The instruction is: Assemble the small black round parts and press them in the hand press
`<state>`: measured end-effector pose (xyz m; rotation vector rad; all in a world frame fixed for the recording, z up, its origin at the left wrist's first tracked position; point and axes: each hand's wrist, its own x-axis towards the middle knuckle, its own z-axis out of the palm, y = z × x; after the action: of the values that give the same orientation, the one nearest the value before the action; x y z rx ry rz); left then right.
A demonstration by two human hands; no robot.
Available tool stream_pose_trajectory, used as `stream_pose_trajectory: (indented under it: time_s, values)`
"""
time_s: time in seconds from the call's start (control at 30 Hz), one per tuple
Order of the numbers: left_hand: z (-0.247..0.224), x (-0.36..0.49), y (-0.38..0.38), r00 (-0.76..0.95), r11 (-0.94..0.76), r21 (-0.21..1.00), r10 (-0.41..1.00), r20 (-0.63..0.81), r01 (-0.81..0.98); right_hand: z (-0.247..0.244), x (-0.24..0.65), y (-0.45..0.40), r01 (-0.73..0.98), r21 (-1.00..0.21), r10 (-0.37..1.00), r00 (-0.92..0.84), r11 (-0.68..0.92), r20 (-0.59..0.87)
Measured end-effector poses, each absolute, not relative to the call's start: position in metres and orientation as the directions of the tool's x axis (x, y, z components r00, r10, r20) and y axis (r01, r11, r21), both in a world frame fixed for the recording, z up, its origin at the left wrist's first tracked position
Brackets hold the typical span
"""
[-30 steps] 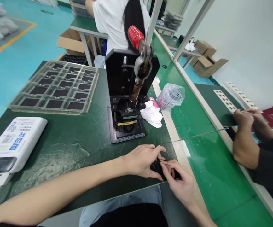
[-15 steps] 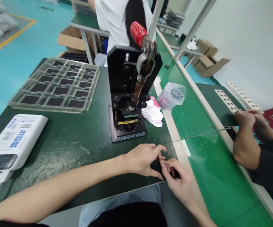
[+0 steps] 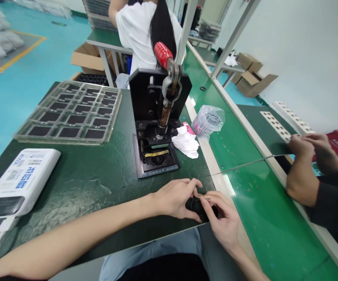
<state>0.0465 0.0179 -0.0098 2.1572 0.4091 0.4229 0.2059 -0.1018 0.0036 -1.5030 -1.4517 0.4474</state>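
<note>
Near the front edge of the dark green table, my left hand [image 3: 176, 198] curls round a small black round part [image 3: 194, 204], thumb on the near side and fingers on the far side. My right hand [image 3: 222, 216] is closed in a pinch at the right of that part, its fingertips touching or almost touching it. Whatever sits between the right fingertips is too small to make out. Beyond my hands stands a black toggle press [image 3: 160, 113] with a red handle; a yellow strip [image 3: 156, 153] lies across its fixture.
A clear tray [image 3: 69, 113] of dark squares lies at the left, behind a white power bank [image 3: 19, 181] with a cable. Crumpled tissue [image 3: 185, 142] and a plastic bag [image 3: 209, 120] lie right of the press. A co-worker's hands [image 3: 306, 146] are at the far right; another person sits ahead.
The camera view has shifted slightly, so the press and tray appear lower. My right fingers have moved a little over the black part; the thin piece seen at their tips is now less visible.
</note>
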Motion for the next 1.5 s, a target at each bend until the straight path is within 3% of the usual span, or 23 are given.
stream_pose_trajectory:
  time_s: [0.23, 0.43, 0.77, 1.0, 1.27, 1.5]
  values:
    - [-0.009, 0.045, 0.019, 0.880, -0.563, 0.816, 0.446, 0.166, 0.132, 0.008, 0.206, -0.098, 0.528, -0.832, 0.882, 0.297, 0.168, 0.366]
    - [-0.009, 0.045, 0.020, 0.885, -0.567, 0.812, 0.439, 0.154, 0.140, 0.009, 0.203, -0.095, 0.454, -0.886, 0.880, 0.379, 0.093, 0.287]
    - [-0.007, 0.042, 0.020, 0.893, -0.526, 0.844, 0.423, 0.153, 0.105, 0.001, 0.217, -0.095, 0.138, -0.990, 0.846, 0.529, -0.002, 0.072]
    - [-0.002, 0.040, 0.021, 0.901, -0.597, 0.793, 0.402, 0.163, 0.123, 0.014, 0.212, -0.096, 0.209, -0.978, 0.941, 0.334, -0.009, 0.063]
    - [0.003, 0.040, 0.023, 0.899, -0.572, 0.808, 0.417, 0.136, 0.144, 0.006, 0.226, -0.096, 0.208, -0.978, 0.913, 0.393, 0.023, 0.105]
    - [0.003, 0.041, 0.022, 0.903, -0.590, 0.792, 0.411, 0.127, 0.157, 0.013, 0.217, -0.093, 0.268, -0.963, 0.944, 0.325, -0.026, 0.065]
